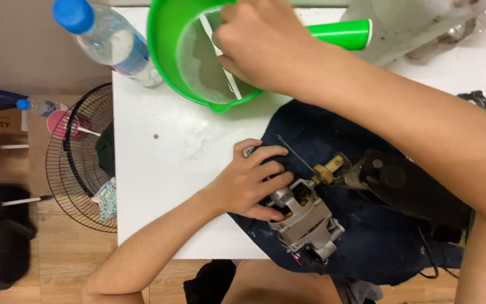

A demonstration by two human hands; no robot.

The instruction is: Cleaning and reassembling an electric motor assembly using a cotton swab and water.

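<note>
My left hand (251,181) rests on a grey metal fan motor (305,217), gripping its left end. The motor lies on a dark blue cloth (361,236) on the white table (164,169). A brass-coloured part (330,169) and a thin metal shaft (293,151) stick out above the motor. My right hand (260,45) reaches into a green plastic ladle-shaped bowl (167,73) holding cloudy liquid, fingers closed on a thin white stick-like thing (216,39). The bowl's green handle (344,34) points right.
A clear water bottle with a blue cap (108,39) lies at the table's top left. A black wire fan guard (82,157) leans on the floor to the left. A black housing (406,186) sits on the cloth at right. Boxes and tools lie at far left.
</note>
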